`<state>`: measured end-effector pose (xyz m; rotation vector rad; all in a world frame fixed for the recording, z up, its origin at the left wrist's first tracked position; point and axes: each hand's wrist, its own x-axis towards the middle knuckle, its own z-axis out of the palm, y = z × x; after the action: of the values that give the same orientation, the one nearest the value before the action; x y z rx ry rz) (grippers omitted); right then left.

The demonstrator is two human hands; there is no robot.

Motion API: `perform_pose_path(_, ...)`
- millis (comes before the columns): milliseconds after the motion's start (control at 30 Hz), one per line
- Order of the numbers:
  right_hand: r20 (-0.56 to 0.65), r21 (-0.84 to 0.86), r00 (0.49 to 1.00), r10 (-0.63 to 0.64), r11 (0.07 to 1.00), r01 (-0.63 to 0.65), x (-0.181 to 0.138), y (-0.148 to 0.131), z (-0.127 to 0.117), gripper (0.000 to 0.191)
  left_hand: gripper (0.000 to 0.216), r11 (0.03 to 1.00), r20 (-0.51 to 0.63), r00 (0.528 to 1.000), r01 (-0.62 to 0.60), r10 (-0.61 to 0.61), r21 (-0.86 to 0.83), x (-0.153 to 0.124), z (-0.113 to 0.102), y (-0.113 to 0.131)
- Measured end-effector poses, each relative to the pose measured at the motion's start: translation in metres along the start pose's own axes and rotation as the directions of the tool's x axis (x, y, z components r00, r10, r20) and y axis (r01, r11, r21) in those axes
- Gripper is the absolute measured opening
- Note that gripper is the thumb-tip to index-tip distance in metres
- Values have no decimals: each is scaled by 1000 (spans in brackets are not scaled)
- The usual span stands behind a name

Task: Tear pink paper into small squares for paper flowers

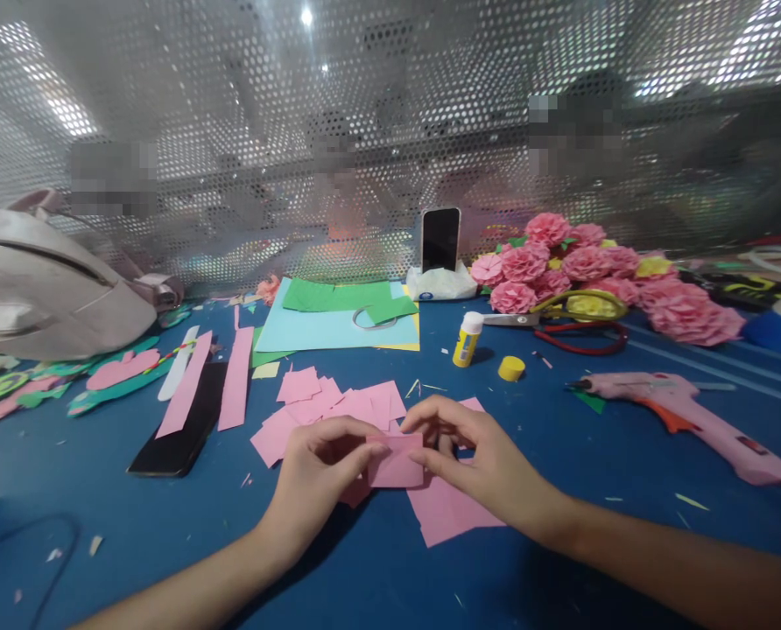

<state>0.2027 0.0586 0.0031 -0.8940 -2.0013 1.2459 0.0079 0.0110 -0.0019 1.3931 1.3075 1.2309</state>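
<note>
A small piece of pink paper is held up between both hands, just above the blue table. My left hand pinches its left side between thumb and fingers. On the opposite side, my right hand grips the upper right corner the same way. Several pink paper squares lie in a loose pile behind the hands. More pink paper lies flat beneath my right hand. An uncapped glue stick stands upright beyond the hands, its yellow cap beside it.
A pink glue gun lies at right. Scissors rest before pink paper flowers. Pink strips and a dark phone are at left, near a pale backpack. Coloured sheets and a propped phone stand behind.
</note>
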Motion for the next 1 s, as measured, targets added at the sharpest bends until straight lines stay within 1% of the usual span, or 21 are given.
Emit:
perform_pose_path(267, -5, 9, 1000, 3, 1000, -3, 2, 1, 0, 7, 9, 999, 1, 999, 35, -35, -16, 1, 1, 0)
perform_pose_path(367, -4, 19, 1000, 0, 1000, 0, 3, 1, 0, 11, 10, 999, 14, 999, 31, -31, -29, 0, 2, 0)
perform_pose_path(500, -11, 5, 999, -47, 999, 47, 1, 1, 0, 20, 11, 998, 34, 998, 51, -50, -29, -1, 2, 0)
perform_pose_path(567, -9, 2, 998, -58, 998, 59, 1, 0, -1, 21, 11, 998, 35, 998, 52, -51, -22, -1, 2, 0)
perform_pose_path(700, -7, 2, 1000, -16, 1000, 16, 2, -2, -1, 20, 10, 995, 22, 999, 38, -37, -88, 1, 2, -1)
perform_pose_path(767, 8, 18, 1000, 18, 1000, -18, 3, -3, -1, 19, 9, 994, 13, 999, 32, -31, -108, 2, 2, 0)
perform_pose_path(833, 36, 25, 999, 36, 999, -37, 4, -4, 0, 19, 7, 996, -2, 1000, 27, -28, -89, 3, 1, 0)
perform_pose_path(1000, 123, -95, 992, 15, 996, -3, 5, -2, 2, 19, 11, 1000, -10, 1000, -9, 9, -21, 3, 0, 0)
